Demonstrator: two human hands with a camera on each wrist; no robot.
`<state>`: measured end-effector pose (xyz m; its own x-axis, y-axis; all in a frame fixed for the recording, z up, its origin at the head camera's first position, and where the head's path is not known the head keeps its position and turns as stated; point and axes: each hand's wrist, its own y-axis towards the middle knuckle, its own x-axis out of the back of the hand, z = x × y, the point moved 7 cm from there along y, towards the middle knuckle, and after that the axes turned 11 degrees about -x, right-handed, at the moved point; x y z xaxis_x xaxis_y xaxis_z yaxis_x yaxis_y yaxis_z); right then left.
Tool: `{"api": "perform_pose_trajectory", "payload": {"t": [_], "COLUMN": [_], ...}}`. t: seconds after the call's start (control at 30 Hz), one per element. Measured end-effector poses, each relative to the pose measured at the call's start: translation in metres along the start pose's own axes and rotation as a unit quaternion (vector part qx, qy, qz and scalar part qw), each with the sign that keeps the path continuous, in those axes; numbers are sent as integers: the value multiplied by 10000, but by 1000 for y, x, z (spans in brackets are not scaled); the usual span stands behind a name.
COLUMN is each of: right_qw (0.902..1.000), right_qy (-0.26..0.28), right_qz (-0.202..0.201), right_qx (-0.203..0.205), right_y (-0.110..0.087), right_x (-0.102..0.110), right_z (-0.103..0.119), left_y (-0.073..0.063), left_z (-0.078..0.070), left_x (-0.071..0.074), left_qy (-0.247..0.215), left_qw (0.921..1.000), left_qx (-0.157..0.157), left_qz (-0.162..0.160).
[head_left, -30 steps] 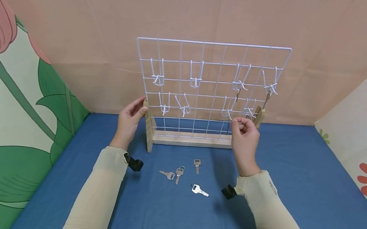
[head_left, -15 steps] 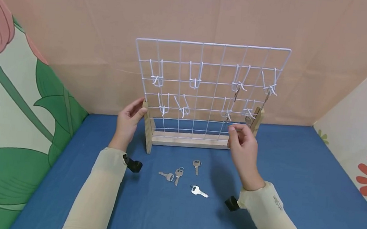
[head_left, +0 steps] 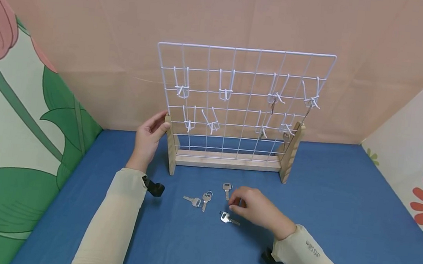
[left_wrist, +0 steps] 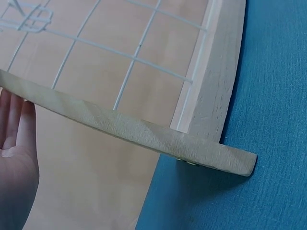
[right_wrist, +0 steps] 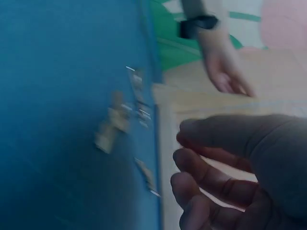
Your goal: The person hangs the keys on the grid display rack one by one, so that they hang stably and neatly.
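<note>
A white wire grid rack stands upright on a wooden base, with white hooks in two rows. My left hand holds the top of its left wooden post, thumb in front. In the left wrist view, the fingers are at that post's edge. Above the blue cloth, my right hand is bent with nothing in its fingers. Its fingertips overlap the space between an upper key and a lower shiny key. To the left lie a ringed key and a sideways key.
Keys hang on hooks at the rack's right side, one key in the upper row and another in the lower. The right wooden post stands behind the right hand. A tan backdrop rises behind the table.
My right hand has left the lower hook area of the rack and come down toward the keys on the cloth. My left hand stays at the left post.
</note>
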<state>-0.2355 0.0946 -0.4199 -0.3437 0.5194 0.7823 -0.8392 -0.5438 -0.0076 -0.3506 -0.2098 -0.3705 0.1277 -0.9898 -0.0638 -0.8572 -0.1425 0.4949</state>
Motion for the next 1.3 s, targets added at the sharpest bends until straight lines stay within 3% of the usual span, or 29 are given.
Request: {"api": "perform_pose_trajectory", "payload": {"t": [0.2,0.5,0.63,0.83,1.0,1.13,1.3], "right_qw": [9991,9989,9981,9928,9756,9527,9241], "right_qy": [57,69,159,461,1037,1813,2663], "right_qz": [124,-1,-264,-1036,-1849,-2345,-2701], "right_qx": [-413,-469,-539,-374,-561,-664,-471], "right_y": [5,7,4,3,4,8,15], "right_x": [-23,-23,-14,11,39,65,92], "right_z": [-4,-1,2,10,16,23,36], "left_y": [0,1,1,0,-1,-1,0], "left_z": [-1,0,1,1,2,2,1], "left_x": [0,0,0,1,1,1,0], "left_qy": [-15,-23,-86,-53,-109,-121,-130], "left_qw": [10000,10000,9999,10000,9999,9998,9999], "left_qx": [76,7,57,9,80,87,9], "left_qz": [-40,-50,-87,-81,-82,-105,-88]}}
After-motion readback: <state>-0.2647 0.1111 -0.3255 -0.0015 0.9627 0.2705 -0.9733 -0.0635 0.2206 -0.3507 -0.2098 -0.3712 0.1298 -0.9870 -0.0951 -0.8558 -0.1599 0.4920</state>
